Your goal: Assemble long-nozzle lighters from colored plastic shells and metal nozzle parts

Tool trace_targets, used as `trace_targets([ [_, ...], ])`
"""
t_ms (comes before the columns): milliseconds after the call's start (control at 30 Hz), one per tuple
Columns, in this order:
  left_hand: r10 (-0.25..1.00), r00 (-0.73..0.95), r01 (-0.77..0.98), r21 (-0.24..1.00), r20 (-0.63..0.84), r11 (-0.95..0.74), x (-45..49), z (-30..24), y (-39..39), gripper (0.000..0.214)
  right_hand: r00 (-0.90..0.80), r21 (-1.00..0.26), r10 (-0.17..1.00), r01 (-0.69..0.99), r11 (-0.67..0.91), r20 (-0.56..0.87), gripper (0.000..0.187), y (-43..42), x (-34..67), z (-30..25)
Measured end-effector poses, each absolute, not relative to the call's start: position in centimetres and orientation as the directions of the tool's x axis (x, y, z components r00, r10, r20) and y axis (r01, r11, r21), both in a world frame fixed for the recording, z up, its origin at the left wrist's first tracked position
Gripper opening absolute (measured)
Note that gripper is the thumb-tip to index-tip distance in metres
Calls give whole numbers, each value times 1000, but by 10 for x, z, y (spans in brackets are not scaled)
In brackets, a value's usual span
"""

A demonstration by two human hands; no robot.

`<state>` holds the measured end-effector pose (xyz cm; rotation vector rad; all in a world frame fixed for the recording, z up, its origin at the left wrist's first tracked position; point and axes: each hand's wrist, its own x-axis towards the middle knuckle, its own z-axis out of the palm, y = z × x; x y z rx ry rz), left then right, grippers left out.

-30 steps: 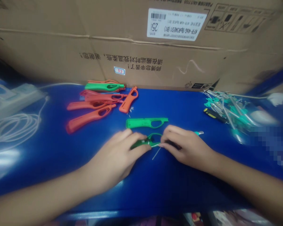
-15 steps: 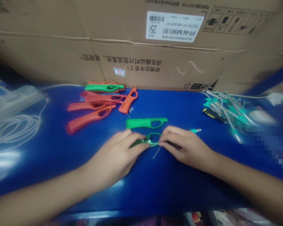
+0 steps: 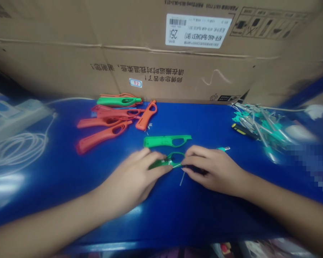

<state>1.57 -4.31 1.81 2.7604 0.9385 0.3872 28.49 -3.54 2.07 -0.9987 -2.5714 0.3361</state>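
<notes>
My left hand is closed around the handle end of a green lighter casing half, pinching it between thumb and fingers. Small parts inside the casing are partly hidden by my fingertips. My right hand has its fingers bent at the casing's narrow end. A thin translucent tube slants down from the right fingertips. Just beyond both hands lies another green casing half with a trigger loop. Behind my right hand, a teal part with a metal tip pokes out.
Several orange-red casings lie at the back left, with a green casing on top. Tiny pins are scattered nearby. At right are teal-and-metal parts and a black-yellow tool. A cardboard box walls the back; coiled cable lies left.
The thin tube has swung to a steeper slant, its lower end shifting right and toward me. My right hand has moved slightly. The left hand keeps its hold on the green casing half.
</notes>
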Motion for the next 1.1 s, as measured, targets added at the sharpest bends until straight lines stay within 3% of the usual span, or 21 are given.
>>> trace_targets([
  [367,622,763,571,269,174,-776,16,18,-43,39,-661,-318,691,614,722,292,18,-34,286,22],
  [667,629,758,580,261,175,-772,16,17,-43,37,-672,-241,700,657,714,242,23,-44,284,33],
  [900,630,755,578,269,182,-771,16,17,-44,37,-675,-259,721,677,689,157,27,-43,283,36],
  [1100,619,761,567,267,192,-779,15,19,-44,38,-716,-224,672,634,740,190,27,-42,284,35],
])
